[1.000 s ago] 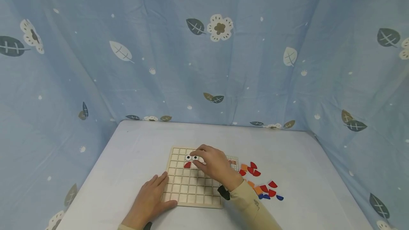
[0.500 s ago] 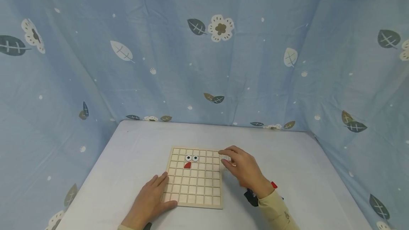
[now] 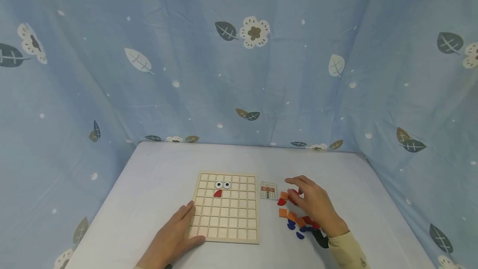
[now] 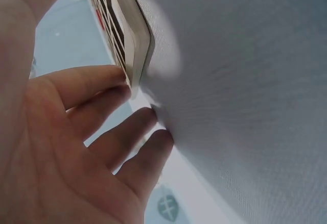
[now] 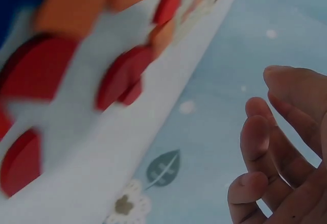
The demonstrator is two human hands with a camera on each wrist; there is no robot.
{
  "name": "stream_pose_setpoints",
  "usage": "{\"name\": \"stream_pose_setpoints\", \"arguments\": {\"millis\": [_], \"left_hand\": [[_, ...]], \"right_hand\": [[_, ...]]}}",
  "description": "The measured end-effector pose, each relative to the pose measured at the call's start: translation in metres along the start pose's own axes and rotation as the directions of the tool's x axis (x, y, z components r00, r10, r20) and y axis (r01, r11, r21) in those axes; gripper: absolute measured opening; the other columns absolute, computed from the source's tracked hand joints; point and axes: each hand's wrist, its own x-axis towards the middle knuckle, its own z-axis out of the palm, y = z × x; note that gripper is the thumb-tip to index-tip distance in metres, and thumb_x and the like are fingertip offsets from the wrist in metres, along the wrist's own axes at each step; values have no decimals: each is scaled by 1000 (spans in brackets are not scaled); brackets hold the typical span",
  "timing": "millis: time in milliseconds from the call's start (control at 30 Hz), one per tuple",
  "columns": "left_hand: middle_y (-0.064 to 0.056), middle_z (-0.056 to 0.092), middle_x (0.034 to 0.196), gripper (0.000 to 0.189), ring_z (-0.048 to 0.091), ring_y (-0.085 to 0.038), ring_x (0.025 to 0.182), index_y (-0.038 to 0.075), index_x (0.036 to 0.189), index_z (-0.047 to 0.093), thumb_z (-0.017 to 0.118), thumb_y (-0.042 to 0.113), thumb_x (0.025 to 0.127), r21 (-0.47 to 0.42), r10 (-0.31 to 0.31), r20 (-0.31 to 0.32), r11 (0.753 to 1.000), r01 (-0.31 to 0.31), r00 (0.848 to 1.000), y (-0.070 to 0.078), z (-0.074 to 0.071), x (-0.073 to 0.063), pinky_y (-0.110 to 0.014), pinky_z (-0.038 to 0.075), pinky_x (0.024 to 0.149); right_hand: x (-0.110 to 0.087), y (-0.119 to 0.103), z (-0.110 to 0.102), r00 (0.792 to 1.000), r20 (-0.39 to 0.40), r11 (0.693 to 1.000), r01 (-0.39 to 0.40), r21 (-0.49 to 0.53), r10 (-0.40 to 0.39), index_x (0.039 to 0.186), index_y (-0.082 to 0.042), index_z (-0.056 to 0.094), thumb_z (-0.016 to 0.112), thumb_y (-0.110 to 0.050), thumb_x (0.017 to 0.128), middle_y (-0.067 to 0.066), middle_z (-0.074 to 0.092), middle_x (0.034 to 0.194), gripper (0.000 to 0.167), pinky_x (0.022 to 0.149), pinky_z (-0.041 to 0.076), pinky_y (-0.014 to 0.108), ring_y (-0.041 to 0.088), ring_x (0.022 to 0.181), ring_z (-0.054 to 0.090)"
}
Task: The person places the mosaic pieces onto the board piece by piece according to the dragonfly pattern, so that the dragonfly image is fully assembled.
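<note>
A wooden grid board [image 3: 228,222] lies on the white table. Two white eye discs [image 3: 223,184] sit side by side in its upper cells, with a red quarter-circle piece [image 3: 218,193] just below the left one. My left hand [image 3: 169,231] rests at the board's left edge; in the left wrist view its fingertips [image 4: 120,75] touch the board's rim. Over the loose pieces at the right hovers my right hand [image 3: 315,204], thumb and fingers apart and holding nothing. Below its fingers are red quarter-circles [image 5: 125,76], partly hidden in the head view.
A small pattern card [image 3: 269,190] lies right of the board. Orange squares [image 3: 283,213], blue half-round pieces [image 3: 300,235] and more red quarter-circles [image 3: 281,202] are scattered near my right hand. A blue patterned curtain [image 3: 201,74] hangs behind the table.
My right hand has left the eye discs on the board and moved right, past the card, to above the loose pieces. The left hand stays at the board's edge.
</note>
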Motion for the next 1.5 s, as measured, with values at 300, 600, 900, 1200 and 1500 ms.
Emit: {"name": "stream_pose_setpoints", "arguments": {"millis": [300, 600, 900, 1200, 1500], "left_hand": [[-9, 41, 159, 98, 40, -35, 144, -1, 148, 48, 77, 62, 79, -13, -9, 13, 1000, 10, 1000, 1, -3, -1, -47, 39, 115], [-11, 43, 158, 98, 41, -36, 143, -2, 147, 50, 78, 62, 78, -21, 9, -11, 1000, -9, 1000, 2, -2, -2, -48, 40, 114], [-11, 43, 157, 98, 41, -37, 143, -3, 146, 50, 79, 61, 78, -32, -3, -3, 999, 3, 1000, 3, -2, -1, -49, 39, 114], [-12, 43, 157, 98, 42, -37, 142, -3, 146, 50, 79, 62, 78, -17, 8, -4, 1000, -8, 1000, 1, -2, -1, -48, 40, 114], [-11, 43, 158, 96, 41, -36, 143, -2, 147, 50, 81, 58, 78, -27, 12, -2, 1000, -12, 1000, 1, -1, 0, -47, 40, 114]], "right_hand": [[-5, 28, 3, 971, 159, 984, -170, -58, 177, 127, -19, 71, 82, -23, 87, 0, 68, 116, 41, 61, 53, 22, 11, 80, 57], [-1, 48, 13, 919, 297, 965, -258, -51, 261, 125, -15, 72, 81, -24, 88, 2, 69, 111, 39, 83, 61, 44, 17, 88, 64], [4, 54, 17, 890, 372, 959, -283, -4, 264, 120, -16, 75, 80, -20, 89, -3, 67, 108, 32, 94, 57, 48, 20, 101, 63], [5, 54, 20, 904, 366, 973, -228, -29, 223, 121, -14, 75, 79, -22, 90, -1, 66, 108, 33, 93, 57, 49, 21, 99, 63], [8, 55, 22, 906, 359, 974, -224, -40, 223, 120, -14, 75, 80, -22, 89, -1, 66, 106, 33, 91, 59, 47, 18, 95, 63]]}}
